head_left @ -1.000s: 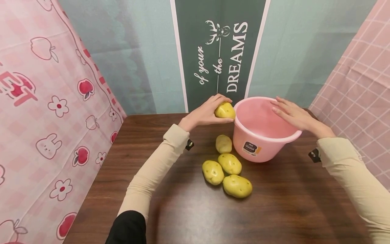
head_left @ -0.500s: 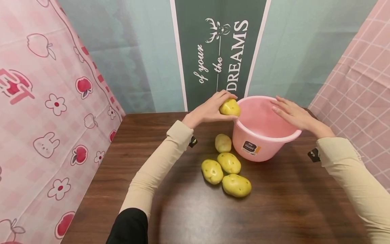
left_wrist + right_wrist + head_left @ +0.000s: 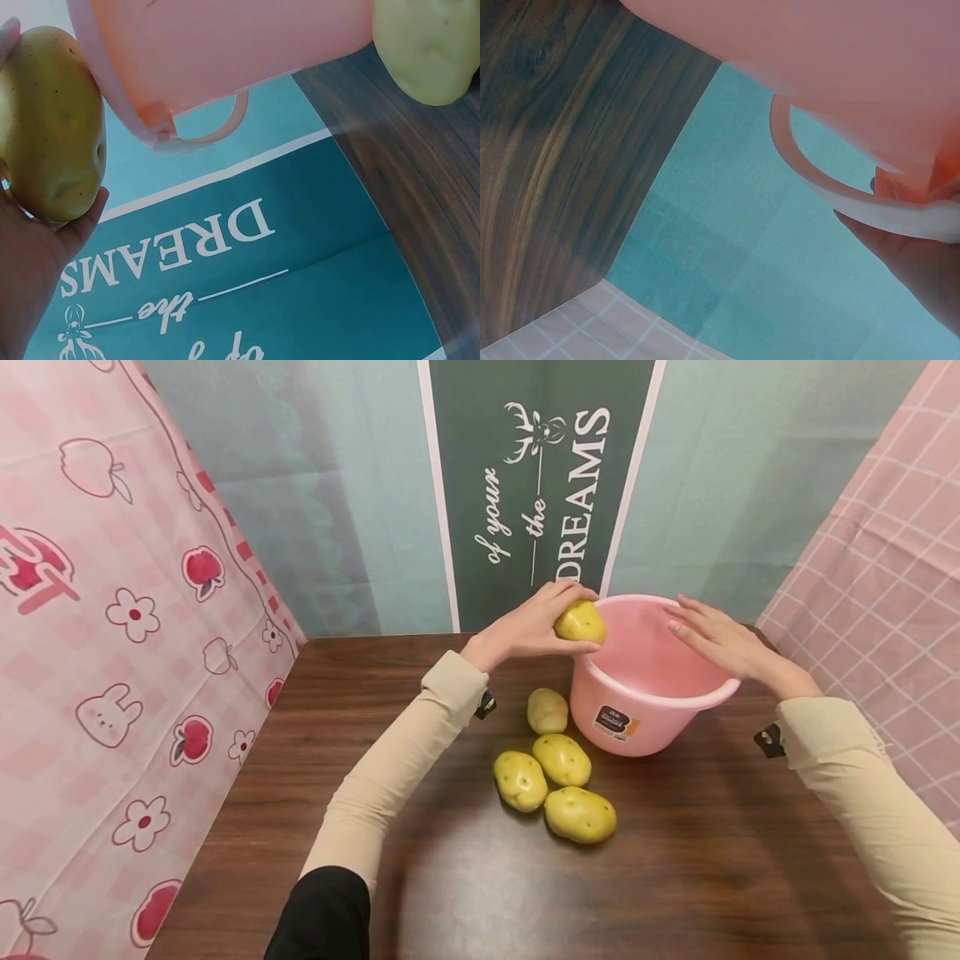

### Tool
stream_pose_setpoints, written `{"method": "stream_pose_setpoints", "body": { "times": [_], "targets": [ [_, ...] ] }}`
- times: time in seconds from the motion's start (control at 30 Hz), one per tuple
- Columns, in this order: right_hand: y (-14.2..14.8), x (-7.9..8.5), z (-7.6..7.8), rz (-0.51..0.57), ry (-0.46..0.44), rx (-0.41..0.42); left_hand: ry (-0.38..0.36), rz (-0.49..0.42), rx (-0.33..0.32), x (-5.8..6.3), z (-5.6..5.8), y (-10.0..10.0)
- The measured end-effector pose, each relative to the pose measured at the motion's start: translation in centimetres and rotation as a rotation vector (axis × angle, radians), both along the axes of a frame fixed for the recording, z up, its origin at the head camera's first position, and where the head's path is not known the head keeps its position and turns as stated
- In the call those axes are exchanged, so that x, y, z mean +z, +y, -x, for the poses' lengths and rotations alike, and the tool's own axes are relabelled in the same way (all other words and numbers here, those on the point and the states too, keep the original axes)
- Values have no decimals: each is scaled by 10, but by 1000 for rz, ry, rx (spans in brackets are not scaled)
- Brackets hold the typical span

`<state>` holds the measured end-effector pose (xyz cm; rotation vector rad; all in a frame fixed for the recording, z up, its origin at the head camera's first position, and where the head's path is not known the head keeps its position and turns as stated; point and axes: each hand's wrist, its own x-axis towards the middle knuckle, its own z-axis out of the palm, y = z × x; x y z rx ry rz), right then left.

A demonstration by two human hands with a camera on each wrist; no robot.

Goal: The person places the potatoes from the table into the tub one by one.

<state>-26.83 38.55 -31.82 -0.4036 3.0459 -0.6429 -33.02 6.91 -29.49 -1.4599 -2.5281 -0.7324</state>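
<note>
Fingers and thumb curled around one yellow potato, a person's left hand holds it at the left rim of the lone pink tub, apparently in the loading step, with the next move likely calling for a carry past the rim and a loosened grip. The right hand, fingers extended, rests on the opposite rim; four more potatoes lie on the wooden table, five in all.
</note>
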Motion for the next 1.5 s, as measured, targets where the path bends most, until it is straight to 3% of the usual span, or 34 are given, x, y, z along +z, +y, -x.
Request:
{"method": "stream_pose_setpoints", "body": {
  "times": [0.5,1.0,1.27,1.5],
  "targets": [
    [-2,2,-1,4,-26,-30,56,12,-39,-1,1,19],
    [-3,4,-3,11,-24,-24,46,13,-55,-2,-1,24],
    [-3,3,-4,10,-9,-19,33,-20,-21,1,0,10],
    [-1,3,-4,7,-4,-14,-6,-16,16,-13,3,-13]
  ]
}}
